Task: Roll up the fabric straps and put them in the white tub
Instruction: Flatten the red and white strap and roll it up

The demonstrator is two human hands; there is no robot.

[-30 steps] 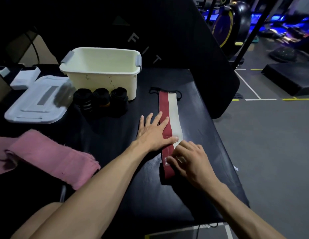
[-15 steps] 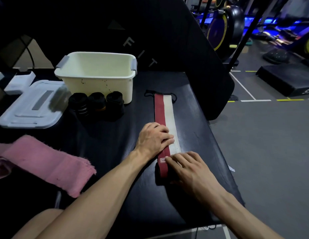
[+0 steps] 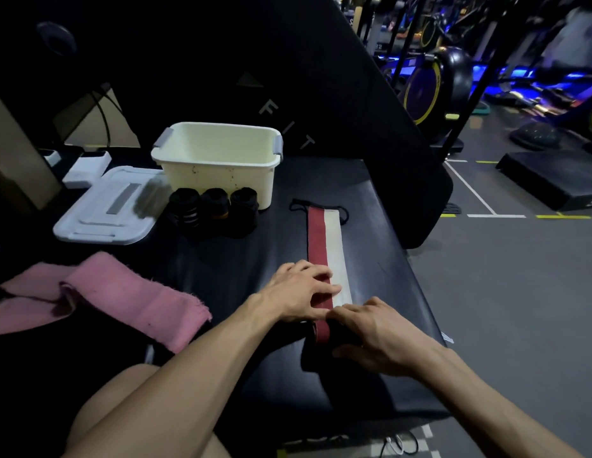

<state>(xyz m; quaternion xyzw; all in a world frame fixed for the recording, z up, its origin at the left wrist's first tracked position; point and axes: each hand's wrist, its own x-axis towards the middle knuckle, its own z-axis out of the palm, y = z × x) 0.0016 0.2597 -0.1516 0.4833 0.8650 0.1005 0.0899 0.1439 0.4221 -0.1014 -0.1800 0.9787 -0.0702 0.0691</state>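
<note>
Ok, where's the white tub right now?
In the head view, the white tub sits far left on the black bench, behind three rolled black straps, with its lid to its left.

Padded bench (image 3: 370, 200) carries everything. Tub (image 3: 218, 160) at far centre, its lid (image 3: 103, 209) flat to the left. Three rolled straps (image 3: 213, 206) in a row just before the tub. Unrolled strap (image 3: 327, 246) lies lengthwise right of them, near end under both hands: left hand (image 3: 301, 295) on it, right hand (image 3: 377, 328) at its near end. Folded towel (image 3: 123, 299) on the near left.
</note>
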